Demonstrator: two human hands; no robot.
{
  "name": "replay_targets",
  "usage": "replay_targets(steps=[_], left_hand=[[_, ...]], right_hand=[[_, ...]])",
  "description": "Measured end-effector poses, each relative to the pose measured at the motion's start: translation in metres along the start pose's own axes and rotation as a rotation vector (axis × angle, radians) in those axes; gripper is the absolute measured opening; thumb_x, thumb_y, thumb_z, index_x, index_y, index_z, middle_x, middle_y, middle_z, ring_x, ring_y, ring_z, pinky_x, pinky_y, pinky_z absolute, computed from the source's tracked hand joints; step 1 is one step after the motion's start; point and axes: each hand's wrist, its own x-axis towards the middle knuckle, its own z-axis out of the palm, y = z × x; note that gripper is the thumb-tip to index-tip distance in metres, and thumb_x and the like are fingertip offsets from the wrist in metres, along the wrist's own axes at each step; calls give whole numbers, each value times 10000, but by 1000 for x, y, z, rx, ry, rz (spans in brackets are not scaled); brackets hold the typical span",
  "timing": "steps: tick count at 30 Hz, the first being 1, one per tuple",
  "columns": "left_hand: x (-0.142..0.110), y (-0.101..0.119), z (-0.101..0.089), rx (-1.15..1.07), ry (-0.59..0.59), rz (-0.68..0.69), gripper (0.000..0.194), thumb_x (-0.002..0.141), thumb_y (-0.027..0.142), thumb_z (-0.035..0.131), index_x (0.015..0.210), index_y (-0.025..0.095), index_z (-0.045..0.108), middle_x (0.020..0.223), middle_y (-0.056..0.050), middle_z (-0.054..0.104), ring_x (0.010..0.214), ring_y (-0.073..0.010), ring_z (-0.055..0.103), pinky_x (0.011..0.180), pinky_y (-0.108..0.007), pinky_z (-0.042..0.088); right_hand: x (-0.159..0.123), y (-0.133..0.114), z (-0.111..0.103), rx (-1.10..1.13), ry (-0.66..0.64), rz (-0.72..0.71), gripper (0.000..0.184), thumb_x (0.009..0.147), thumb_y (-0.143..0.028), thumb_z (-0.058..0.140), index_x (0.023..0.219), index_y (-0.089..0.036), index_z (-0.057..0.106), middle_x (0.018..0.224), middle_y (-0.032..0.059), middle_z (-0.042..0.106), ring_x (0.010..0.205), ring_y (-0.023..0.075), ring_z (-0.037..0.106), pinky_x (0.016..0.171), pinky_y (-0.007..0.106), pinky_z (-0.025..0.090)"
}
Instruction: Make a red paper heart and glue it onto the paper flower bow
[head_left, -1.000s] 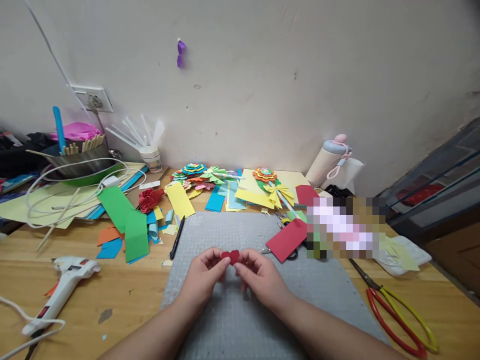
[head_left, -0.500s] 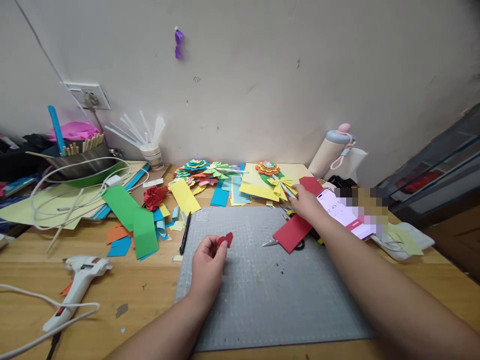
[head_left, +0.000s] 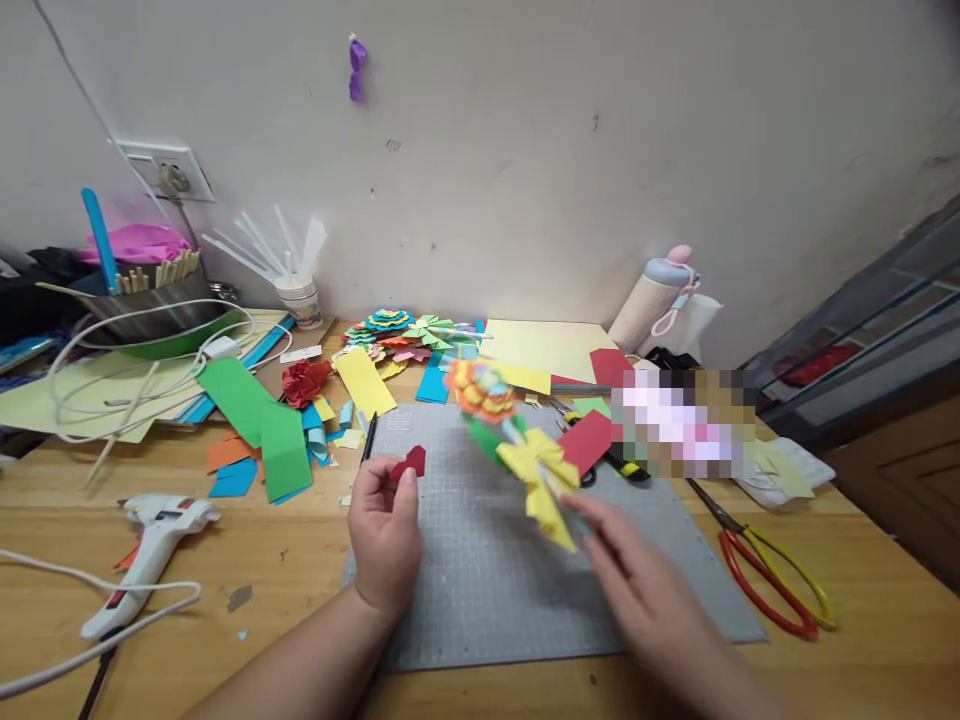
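Between the thumb and fingers of my left hand point(head_left: 386, 535) is a small red paper piece point(head_left: 410, 463), held above the left part of the grey cutting mat point(head_left: 465, 600). My right hand point(head_left: 637, 570) is closed on the stem of a paper flower point(head_left: 486, 392), which tilts up to the left over the mat. This flower has layered orange and yellow petals, a green leaf and a yellow bow point(head_left: 541, 470); motion blurs it slightly. Beyond my right hand, a strip of red paper point(head_left: 587, 442) lies across black-handled scissors, partly covering them.
A white glue gun point(head_left: 154, 555) with its cord lies at left. Red-and-yellow-handled scissors point(head_left: 772, 580) rest at right. Green paper strips point(head_left: 285, 450), a crumpled red paper flower point(head_left: 304, 383) and a black pen point(head_left: 369, 438) lie left of the mat. Behind stand a cup of straws point(head_left: 298, 300) and a bottle point(head_left: 649, 300).
My right hand has picked up the paper flower from the back of the table and brought it nearer over the mat. My left hand, still pinching the red piece, sits slightly further left.
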Motion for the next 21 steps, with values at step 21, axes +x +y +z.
replay_targets(steps=[21], left_hand=[[-51, 20, -13, 62, -546, -415, 255, 667, 381, 721, 705, 161, 599, 674, 8, 594, 659, -136, 539, 650, -268, 425]], right_hand=[[10, -51, 43, 357, -205, 53, 117, 837, -290, 567, 868, -199, 634, 830, 32, 632, 729, 161, 559, 635, 280, 441]])
